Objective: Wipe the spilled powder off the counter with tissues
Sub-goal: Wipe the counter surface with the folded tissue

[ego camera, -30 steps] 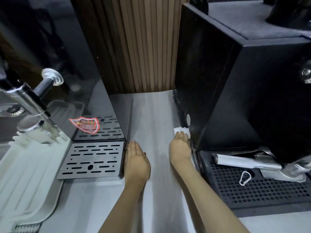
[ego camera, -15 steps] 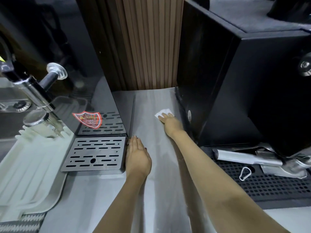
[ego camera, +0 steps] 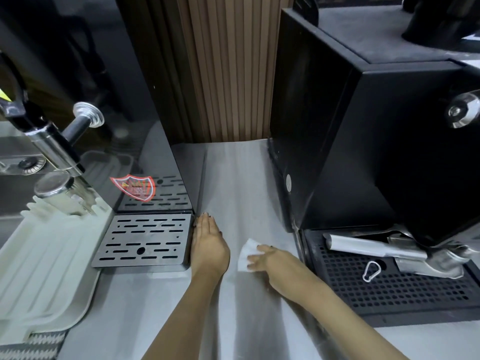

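**Right hand flattening a tissue on the worktop.** The grip is not closed. The fingers [ego camera: 259, 258] of the right hand [ego camera: 272, 258] are laid out straight and pressed flat onto a small white paper tissue [ego camera: 244, 253]. The tissue is pinned against the grey brushed-metal worktop [ego camera: 239, 183] rather than pinched. It is placed near the front of the lane between the two machines, just beside the left hand [ego camera: 207, 242]. The grip of that hand is likewise apart, palm down with fingers together, its edge set against the slotted steel drip tray [ego camera: 145, 239]. The perforated black drip tray [ego camera: 389, 289] of the black box-shaped machine [ego camera: 389, 152] is seen to the right. No powder can be made out on the surface. The tissue is judged to be light, limp and easily bunched or torn. It is best controlled by broad downward pressure over its middle, not by an edge.
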A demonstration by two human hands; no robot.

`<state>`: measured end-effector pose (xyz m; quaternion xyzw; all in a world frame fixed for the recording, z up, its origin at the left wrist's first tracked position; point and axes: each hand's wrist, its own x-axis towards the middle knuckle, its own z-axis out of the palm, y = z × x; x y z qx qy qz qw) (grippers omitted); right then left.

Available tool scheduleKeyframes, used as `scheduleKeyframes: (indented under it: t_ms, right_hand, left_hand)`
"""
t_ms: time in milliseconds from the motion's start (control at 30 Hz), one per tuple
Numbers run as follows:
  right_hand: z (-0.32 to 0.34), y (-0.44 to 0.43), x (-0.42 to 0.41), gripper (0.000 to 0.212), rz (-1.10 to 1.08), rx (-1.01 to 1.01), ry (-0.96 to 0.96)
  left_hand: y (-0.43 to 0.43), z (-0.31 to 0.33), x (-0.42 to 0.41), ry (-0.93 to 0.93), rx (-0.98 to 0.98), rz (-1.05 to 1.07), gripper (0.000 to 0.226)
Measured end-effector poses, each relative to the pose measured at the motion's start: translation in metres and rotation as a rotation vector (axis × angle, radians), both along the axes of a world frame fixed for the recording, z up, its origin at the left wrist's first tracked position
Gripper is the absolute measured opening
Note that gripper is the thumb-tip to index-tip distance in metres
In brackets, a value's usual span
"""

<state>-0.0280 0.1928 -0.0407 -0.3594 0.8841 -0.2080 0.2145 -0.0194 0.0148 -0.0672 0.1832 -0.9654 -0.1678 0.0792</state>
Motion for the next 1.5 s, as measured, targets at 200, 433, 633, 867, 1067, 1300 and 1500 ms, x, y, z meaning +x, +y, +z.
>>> scheduleKeyframes:
  t_ms: [200, 433, 633, 867, 1067, 1300, 1500]
  right_hand:
    - [0.035, -0.051, -0.099, 0.044, -0.452, -0.126, 0.165]
    - [0.003, -0.116, -0.18, 0.057, -0.388, -0.001, 0.243]
    - [0.02, -0.137, -0.155, 0.067, -0.054, 0.041, 0.235]
    - [0.019, -0.087, -0.084, 0.055, -0.081, -0.067, 0.132]
    - [0.035, -0.019, 0.022, 0.059, -0.151, -0.01, 0.117]
    - [0.037, -0.018, -0.017, 0.07, -0.431, -0.119, 0.155]
    - [-0.001, -0.041, -0.102, 0.057, -0.418, -0.016, 0.186]
  left_hand:
    - [-0.001, -0.001, 0.0, 0.007, 0.007, 0.003, 0.057]
    - [0.0, -0.002, 0.0, 0.028, 0.02, 0.003, 0.057]
    - [-0.001, -0.002, -0.001, 0.015, 0.021, 0.007, 0.058]
    - [-0.001, -0.001, -0.001, 0.002, 0.015, 0.019, 0.056]
    - [0.0, 0.001, 0.001, 0.007, 0.032, 0.01, 0.06]
    - [0.0, -0.001, 0.0, 0.001, 0.015, 0.015, 0.06]
    - [-0.001, -0.002, -0.001, -0.004, -0.007, 0.015, 0.059]
